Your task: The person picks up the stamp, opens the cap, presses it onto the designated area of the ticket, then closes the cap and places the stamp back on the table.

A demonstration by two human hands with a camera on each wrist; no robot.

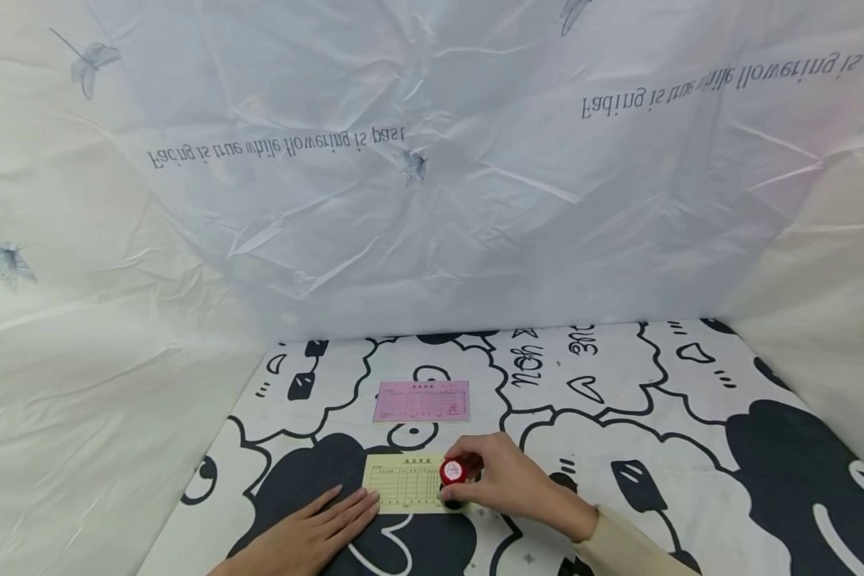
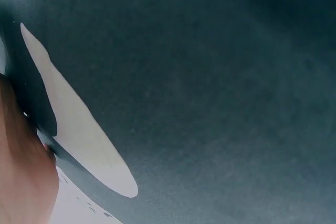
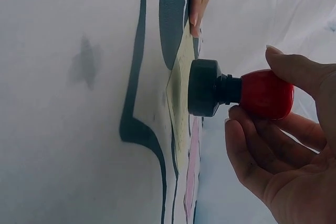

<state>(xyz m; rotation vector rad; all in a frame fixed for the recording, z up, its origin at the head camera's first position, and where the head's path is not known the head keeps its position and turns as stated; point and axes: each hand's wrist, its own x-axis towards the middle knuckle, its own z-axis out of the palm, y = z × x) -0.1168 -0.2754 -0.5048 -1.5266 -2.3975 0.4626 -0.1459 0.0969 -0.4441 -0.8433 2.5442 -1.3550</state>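
Observation:
A yellow printed form (image 1: 403, 484) lies on the patterned cloth in the head view. My left hand (image 1: 324, 528) rests on its left edge with the fingers stretched out. With thumb and fingers, my right hand (image 1: 511, 480) grips the red knob of a stamp (image 3: 268, 95) over the form's right end. The stamp's black base (image 3: 203, 87) faces the paper; whether it touches cannot be told. Above the yellow form lies a pink slip (image 1: 421, 402), with a red mark near its lower right corner. Only part of the left hand shows in the left wrist view.
A white cloth (image 1: 547, 448) with black cartoon drawings covers the work surface. Pale plastic sheeting (image 1: 432, 232) with printed lettering and leaves hangs behind it and on both sides.

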